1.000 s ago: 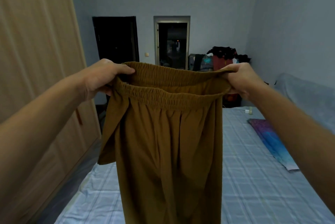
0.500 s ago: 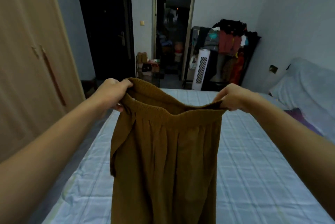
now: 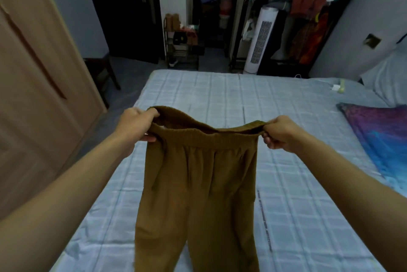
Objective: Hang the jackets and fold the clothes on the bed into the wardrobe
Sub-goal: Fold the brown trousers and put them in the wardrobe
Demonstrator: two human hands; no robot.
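A pair of mustard-brown trousers with an elastic waistband hangs stretched out in front of me, above the bed with its pale blue checked sheet. My left hand grips the left end of the waistband. My right hand pinches the right end. The two legs hang down and run out of the bottom of the view. The wooden wardrobe, doors closed, stands along the left.
A purple and blue cloth lies on the bed at the right, near a pale pillow. Beyond the bed stand a white tower fan, a clothes rack full of garments, a shoe rack and a dark door.
Both hands have come down with the trousers, from raised in front of the far wall to low over the bed. My view has tilted downward with them.
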